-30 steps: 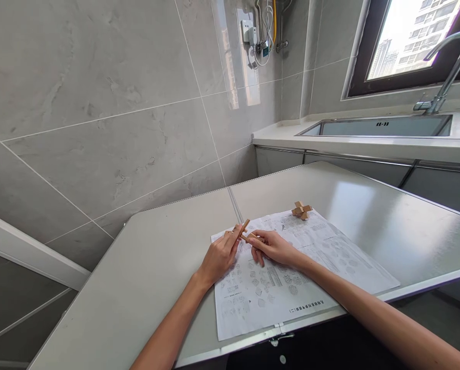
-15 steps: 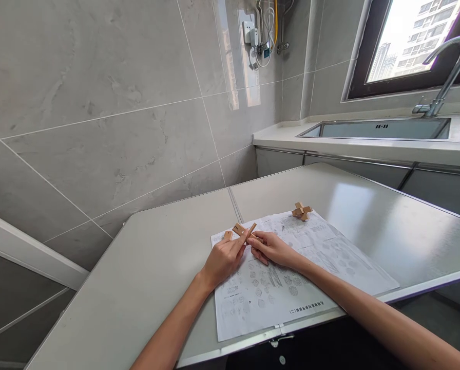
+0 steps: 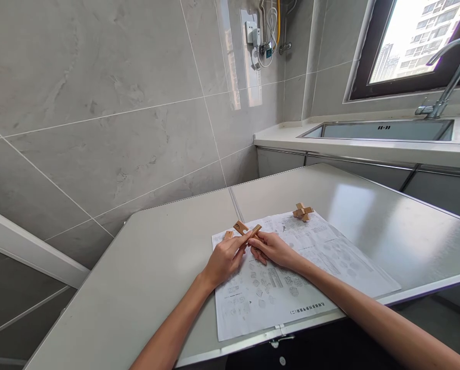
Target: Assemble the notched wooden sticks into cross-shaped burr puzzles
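Over a printed sheet point(image 3: 307, 293), my left hand point(image 3: 224, 258) and my right hand point(image 3: 273, 248) meet, fingertips closed around wooden puzzle pieces. One short wooden puzzle stick point(image 3: 256, 230) slants up between the fingertips of both hands. Just behind it shows a notched, flat-faced wooden puzzle piece point(image 3: 239, 226) with a dark mark; its lower end is hidden by the fingers. Another wooden piece point(image 3: 229, 235) lies at the sheet's far left edge, beyond my left hand, partly covered by it. Which fingers bear which piece is hard to make out.
An interlocked wooden cross-shaped puzzle point(image 3: 303, 212) sits at the sheet's far edge, right of my hands. The pale folding table point(image 3: 156, 267) has a seam and a front metal latch point(image 3: 278, 340). Beyond it are a tiled wall, a sink point(image 3: 380, 130) and a faucet point(image 3: 451, 72).
The slanted stick has turned slightly between the fingertips, showing more of its broad side. More of the marked piece shows behind it. The view has shifted slightly.
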### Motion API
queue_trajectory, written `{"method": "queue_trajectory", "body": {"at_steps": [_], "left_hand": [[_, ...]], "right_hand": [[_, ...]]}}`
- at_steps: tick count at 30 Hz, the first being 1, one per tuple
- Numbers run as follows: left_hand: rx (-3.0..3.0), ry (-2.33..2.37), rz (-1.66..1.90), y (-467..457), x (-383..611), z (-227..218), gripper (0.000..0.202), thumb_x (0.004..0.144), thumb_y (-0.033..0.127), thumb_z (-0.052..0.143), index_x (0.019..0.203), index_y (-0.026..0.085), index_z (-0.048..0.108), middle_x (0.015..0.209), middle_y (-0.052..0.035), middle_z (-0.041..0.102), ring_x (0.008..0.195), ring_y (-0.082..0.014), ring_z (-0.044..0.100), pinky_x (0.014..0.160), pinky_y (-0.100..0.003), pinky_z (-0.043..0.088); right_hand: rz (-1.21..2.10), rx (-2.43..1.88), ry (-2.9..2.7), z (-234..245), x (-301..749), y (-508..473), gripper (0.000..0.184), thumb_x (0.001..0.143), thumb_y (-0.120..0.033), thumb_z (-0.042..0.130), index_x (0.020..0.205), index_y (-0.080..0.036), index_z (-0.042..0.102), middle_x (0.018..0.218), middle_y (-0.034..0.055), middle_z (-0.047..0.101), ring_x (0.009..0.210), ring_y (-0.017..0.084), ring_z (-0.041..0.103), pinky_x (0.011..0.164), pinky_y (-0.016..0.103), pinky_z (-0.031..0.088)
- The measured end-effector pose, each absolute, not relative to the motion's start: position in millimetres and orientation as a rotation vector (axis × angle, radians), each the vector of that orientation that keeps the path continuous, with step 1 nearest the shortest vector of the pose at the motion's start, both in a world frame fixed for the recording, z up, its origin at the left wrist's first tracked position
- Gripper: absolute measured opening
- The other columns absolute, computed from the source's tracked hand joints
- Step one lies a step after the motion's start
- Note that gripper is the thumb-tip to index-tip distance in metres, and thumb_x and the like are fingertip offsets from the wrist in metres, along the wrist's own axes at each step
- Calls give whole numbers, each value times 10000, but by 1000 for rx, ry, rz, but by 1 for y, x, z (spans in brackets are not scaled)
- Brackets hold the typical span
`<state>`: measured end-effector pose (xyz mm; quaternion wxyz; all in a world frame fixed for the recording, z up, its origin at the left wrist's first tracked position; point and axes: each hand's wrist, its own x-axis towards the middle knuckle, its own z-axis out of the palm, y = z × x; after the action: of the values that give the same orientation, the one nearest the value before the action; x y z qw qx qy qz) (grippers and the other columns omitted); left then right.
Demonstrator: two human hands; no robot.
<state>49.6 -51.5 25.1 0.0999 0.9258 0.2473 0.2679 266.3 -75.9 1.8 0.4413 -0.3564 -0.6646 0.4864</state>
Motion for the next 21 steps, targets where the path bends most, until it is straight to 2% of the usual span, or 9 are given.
{"method": "queue_trajectory", "body": {"at_steps": [6,10,15,21], "left_hand": [[2767,802,812,-54,53,26,488,1074,200,410,1556,270,436,1013,-60,736,876,-208,667,840,-368,553],[2845,906,889,-54,54,22,410,1072,209,429,1473,249,501,931,-42,728,793,-205,647,841,-387,540],[2903,943,939,-55,56,22,359,1063,200,436,1409,225,526,858,-27,689,755,-203,640,773,-362,534],[2942,899,1002,-57,57,23,389,1045,156,474,1425,226,505,938,-23,739,769,-196,669,793,-354,543]], "right_hand": [[1204,-882,-1637,-1,265,-73,496,1037,-632,488,754,-225,505,627,-22,635,466,124,520,578,299,450],[1216,-820,-1685,2,265,-75,477,1054,-627,451,815,-221,527,657,-15,623,556,142,558,634,302,470],[1216,-784,-1726,8,266,-79,437,1074,-590,436,895,-211,560,724,-1,649,593,143,555,687,310,491],[1207,-816,-1737,6,267,-78,422,1079,-574,435,911,-209,565,777,15,690,570,134,564,673,307,490]]}}
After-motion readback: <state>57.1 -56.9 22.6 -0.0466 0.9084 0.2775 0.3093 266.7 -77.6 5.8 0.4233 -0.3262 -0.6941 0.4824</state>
